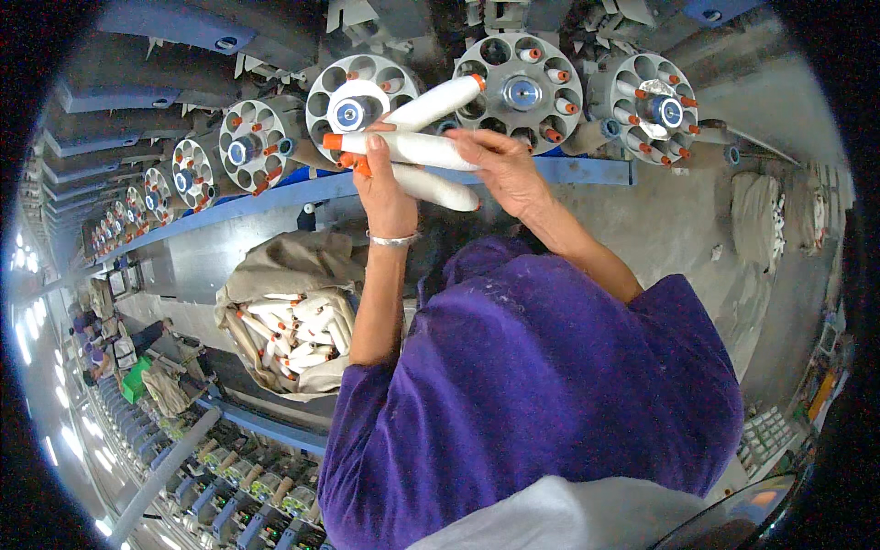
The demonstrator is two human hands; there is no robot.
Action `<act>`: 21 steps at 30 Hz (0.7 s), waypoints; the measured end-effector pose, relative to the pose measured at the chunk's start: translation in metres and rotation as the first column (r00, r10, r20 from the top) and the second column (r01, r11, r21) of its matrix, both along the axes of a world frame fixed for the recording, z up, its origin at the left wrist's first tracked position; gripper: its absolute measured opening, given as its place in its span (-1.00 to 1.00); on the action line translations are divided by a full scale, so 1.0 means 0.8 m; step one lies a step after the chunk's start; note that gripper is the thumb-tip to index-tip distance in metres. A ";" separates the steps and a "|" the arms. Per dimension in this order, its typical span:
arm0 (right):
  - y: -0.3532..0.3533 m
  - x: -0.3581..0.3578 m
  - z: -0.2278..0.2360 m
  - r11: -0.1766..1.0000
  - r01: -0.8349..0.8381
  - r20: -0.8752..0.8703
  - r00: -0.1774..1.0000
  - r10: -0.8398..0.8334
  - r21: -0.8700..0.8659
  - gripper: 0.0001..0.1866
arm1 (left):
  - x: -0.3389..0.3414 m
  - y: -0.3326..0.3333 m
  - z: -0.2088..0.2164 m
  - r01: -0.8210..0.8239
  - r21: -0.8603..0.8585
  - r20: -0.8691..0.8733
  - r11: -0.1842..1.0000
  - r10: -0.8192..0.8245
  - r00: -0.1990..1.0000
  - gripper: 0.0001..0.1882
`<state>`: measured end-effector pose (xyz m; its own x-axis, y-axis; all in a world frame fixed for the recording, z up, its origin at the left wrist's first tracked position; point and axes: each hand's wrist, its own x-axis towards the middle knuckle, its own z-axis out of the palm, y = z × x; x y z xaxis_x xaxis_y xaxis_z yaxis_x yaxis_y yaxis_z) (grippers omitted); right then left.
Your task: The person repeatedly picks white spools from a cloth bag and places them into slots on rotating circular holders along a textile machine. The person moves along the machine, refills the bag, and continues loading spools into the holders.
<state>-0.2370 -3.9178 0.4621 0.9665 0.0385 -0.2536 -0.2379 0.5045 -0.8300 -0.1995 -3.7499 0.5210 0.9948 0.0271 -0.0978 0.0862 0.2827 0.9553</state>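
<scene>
Three white yarn bobbins with orange tube ends are in my hands in front of the machine. My left hand [387, 197] is closed around them near their orange ends, thumb up. The middle bobbin [417, 148] lies almost level. Above it the upper bobbin [435, 104] slants up to the right; the lower bobbin [435, 188] slopes down to the right. My right hand [509, 171] pinches the right end of the middle bobbin. Just behind them stand two round grey magazines, one [316, 103] partly hidden by the bobbins and the other [495, 99] holding several bobbins in its pockets.
A cloth sack [298, 252] full of white bobbins sits open at my left. More round magazines [220, 170] run off to the far left above a blue rail [587, 171]. Another magazine [632, 78] stands at the right. Machinery [238, 472] lines the lower left.
</scene>
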 end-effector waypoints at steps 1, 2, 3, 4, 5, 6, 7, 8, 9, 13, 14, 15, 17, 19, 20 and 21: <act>0.006 0.003 -0.010 0.998 0.033 0.092 0.995 -0.039 0.062 -0.73 | 0.006 0.010 0.000 0.021 -0.007 -0.008 1.000 -0.021 1.000 -0.58; -0.005 0.003 -0.019 0.996 0.028 0.124 0.992 -0.038 0.082 -0.83 | 0.011 0.024 -0.001 0.050 -0.025 0.000 0.998 -0.050 0.999 -0.59; -0.024 -0.005 -0.028 0.956 0.077 0.003 0.997 -0.081 0.283 -0.91 | 0.018 0.043 -0.001 0.073 -0.107 -0.038 0.992 -0.077 0.996 -0.64; -0.047 -0.010 -0.040 0.913 0.158 -0.108 0.986 -0.126 0.375 -0.92 | 0.027 0.060 -0.004 0.023 -0.220 -0.116 0.975 -0.050 0.992 -0.65; -0.080 -0.015 -0.050 0.845 0.179 -0.148 0.982 -0.120 0.504 -0.95 | 0.037 0.080 -0.007 0.042 -0.272 -0.113 0.961 -0.076 0.991 -0.65; -0.120 -0.024 -0.056 0.734 0.116 -0.108 0.992 -0.059 0.669 -0.93 | 0.047 0.100 -0.008 0.040 -0.315 -0.148 0.948 -0.090 0.985 -0.65; -0.155 -0.033 -0.061 0.506 0.073 -0.078 0.997 -0.012 0.859 -0.89 | 0.056 0.121 -0.009 0.167 -0.333 -0.079 0.928 -0.204 0.976 -0.64; -0.186 -0.054 -0.062 0.704 0.660 -0.241 0.751 -0.615 0.263 -0.89 | 0.060 0.135 -0.012 0.181 -0.399 -0.063 0.899 -0.224 0.973 -0.63; -0.213 -0.068 -0.058 0.530 0.847 -0.190 0.516 -0.835 -0.033 -0.89 | 0.065 0.147 -0.014 0.242 -0.417 -0.046 0.876 -0.286 0.957 -0.63; -0.213 -0.051 -0.009 0.451 0.843 0.105 0.497 -0.861 -0.294 -0.63 | 0.089 0.156 -0.017 0.432 -0.390 -0.024 0.813 -0.478 0.878 -0.63; -0.172 -0.027 -0.005 0.534 0.624 0.268 0.756 -0.597 -0.571 -0.65 | 0.092 0.148 -0.018 0.428 -0.414 -0.041 0.803 -0.487 0.873 -0.65; -0.128 -0.002 0.002 0.554 0.455 0.365 0.891 -0.271 -0.697 -0.66 | 0.093 0.139 -0.017 0.396 -0.428 -0.072 0.813 -0.467 0.881 -0.65; -0.045 0.011 0.023 0.856 -0.164 0.143 0.954 0.265 -0.491 -0.57 | 0.100 0.128 -0.010 0.405 -0.478 -0.066 0.780 -0.491 0.868 -0.65; -0.007 0.023 0.036 0.838 -0.425 0.100 0.871 0.482 -0.341 -0.59 | 0.114 0.126 -0.002 0.482 -0.544 0.015 0.687 -0.566 0.824 -0.65; -0.017 0.030 0.042 0.830 -0.357 0.204 0.856 0.474 -0.429 -0.67 | 0.119 0.129 0.003 0.502 -0.525 0.030 0.688 -0.574 0.818 -0.66; -0.032 0.034 0.043 0.819 -0.276 0.308 0.828 0.468 -0.503 -0.75 | 0.120 0.129 0.007 0.447 -0.475 -0.008 0.758 -0.512 0.859 -0.67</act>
<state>-0.2094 -3.9437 0.4968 0.9136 0.3999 0.0733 0.0685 0.0261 -0.9973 -0.1036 -3.6464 0.5267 0.8422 -0.5285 -0.1070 0.4388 0.5564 0.7057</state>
